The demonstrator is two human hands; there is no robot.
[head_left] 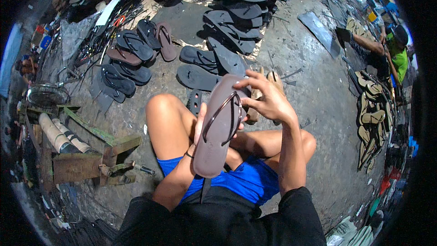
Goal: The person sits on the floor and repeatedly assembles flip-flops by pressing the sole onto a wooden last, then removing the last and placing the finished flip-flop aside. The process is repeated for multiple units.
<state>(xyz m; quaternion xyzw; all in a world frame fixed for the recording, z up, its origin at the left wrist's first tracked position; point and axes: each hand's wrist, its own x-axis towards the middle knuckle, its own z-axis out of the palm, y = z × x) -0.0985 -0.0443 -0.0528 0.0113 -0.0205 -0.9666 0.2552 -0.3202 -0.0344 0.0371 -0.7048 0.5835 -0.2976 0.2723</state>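
Note:
A brown flip-flop [211, 155] with a glossy dark strap is held up over my lap, its footbed facing up and its toe end away from me. My left hand [199, 125] wraps it from below, with fingertips showing past the right edge. At the toe end, my right hand [271, 102] curls its thumb and index finger against the flip-flop's edge beside the strap. Just beyond lie a black flip-flop [199, 59] with a strap and a flat black sole [195, 78]. Partly hidden behind the held flip-flop is a dark piece with reddish slots [195, 100].
Several black and brown flip-flops [134, 45] lie at the far left, and stacked black soles [241, 11] at the far middle. A wooden stand [77, 168] and a fan [48, 95] are at left. Tan flip-flops [375, 116] and a person in green [400, 61] are at right.

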